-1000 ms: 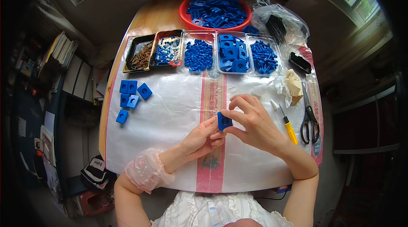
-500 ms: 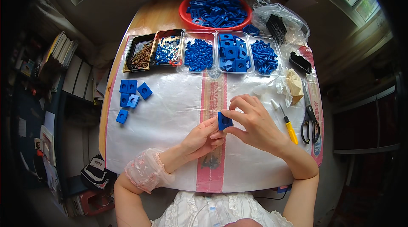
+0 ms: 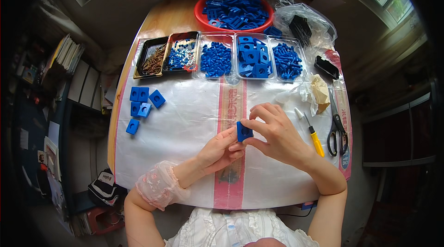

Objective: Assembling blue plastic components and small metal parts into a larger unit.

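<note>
Between my two hands, above the middle of the covered table, is a blue square block with a round hole (image 3: 245, 132). My left hand (image 3: 222, 152) is closed on its left edge with thumb and fingers. From the right, my right hand (image 3: 276, 131) pinches its top and lower right edges between forefinger and thumb. Several similar blue blocks (image 3: 144, 94) lie in a loose group on the left of the table. A clear tray of more such blocks (image 3: 251, 56) stands beyond my hands.
Along the far side run black trays of brown screws (image 3: 154, 60) and small mixed pieces (image 3: 181, 56), then clear trays of blue parts (image 3: 216, 59) (image 3: 287, 62). Behind stands a red basin (image 3: 200, 16). A yellow-handled screwdriver (image 3: 316, 142) and black scissors (image 3: 337, 129) lie right.
</note>
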{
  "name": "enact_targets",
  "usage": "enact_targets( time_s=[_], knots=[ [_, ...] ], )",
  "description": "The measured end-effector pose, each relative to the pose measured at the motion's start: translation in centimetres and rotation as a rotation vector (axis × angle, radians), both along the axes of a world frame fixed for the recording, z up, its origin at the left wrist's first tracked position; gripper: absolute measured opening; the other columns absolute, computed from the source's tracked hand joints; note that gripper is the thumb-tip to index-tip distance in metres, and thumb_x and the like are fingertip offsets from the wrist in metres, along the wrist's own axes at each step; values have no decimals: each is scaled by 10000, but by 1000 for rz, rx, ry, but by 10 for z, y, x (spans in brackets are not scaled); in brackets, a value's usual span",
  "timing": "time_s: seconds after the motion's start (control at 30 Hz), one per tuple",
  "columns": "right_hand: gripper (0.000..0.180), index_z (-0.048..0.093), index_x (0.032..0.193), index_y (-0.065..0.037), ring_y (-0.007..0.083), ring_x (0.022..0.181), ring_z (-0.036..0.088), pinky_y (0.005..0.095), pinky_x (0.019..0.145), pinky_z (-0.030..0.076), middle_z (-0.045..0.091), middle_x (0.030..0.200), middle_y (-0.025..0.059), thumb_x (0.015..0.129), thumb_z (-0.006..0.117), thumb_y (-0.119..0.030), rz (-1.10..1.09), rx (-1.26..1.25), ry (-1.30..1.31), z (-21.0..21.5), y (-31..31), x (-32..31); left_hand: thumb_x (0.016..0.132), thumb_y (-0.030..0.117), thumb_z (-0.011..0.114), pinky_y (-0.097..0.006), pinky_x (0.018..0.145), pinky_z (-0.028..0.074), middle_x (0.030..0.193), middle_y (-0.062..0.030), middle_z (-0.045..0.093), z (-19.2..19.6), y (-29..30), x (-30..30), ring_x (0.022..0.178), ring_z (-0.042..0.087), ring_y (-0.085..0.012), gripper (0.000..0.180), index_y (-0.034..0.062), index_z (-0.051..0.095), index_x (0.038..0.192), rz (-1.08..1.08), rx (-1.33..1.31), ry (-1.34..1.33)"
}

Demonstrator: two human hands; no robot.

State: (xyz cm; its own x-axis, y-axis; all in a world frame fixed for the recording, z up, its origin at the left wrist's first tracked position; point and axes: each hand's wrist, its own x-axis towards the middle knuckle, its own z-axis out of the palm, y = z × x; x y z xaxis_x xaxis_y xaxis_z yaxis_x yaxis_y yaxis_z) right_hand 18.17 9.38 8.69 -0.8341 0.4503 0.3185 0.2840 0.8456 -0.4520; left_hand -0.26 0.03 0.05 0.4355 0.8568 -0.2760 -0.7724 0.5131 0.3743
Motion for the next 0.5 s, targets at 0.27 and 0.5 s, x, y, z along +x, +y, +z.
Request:
enact_targets(
  time_s=[0.27,0.5],
  knots=[
    [425,689,1110,-92,275,1044,568,424,924,440,589,1035,80,719,844,-148,-10,-23,-12,-1,0,1,1080,266,500,-201,604,363,944,65,531,1,1,0,682,398,-21,238,114,536,1259,-9,2,-1],
    [419,688,1109,-93,276,1041,568,428,928,435,590,1035,82,722,841,-146,-8,-18,-16,-1,0,1,1091,293,461,-206,601,353,876,71,499,11,1,2,662,375,-13,200,142,532,1200,-2,-21,72]
  ],
)
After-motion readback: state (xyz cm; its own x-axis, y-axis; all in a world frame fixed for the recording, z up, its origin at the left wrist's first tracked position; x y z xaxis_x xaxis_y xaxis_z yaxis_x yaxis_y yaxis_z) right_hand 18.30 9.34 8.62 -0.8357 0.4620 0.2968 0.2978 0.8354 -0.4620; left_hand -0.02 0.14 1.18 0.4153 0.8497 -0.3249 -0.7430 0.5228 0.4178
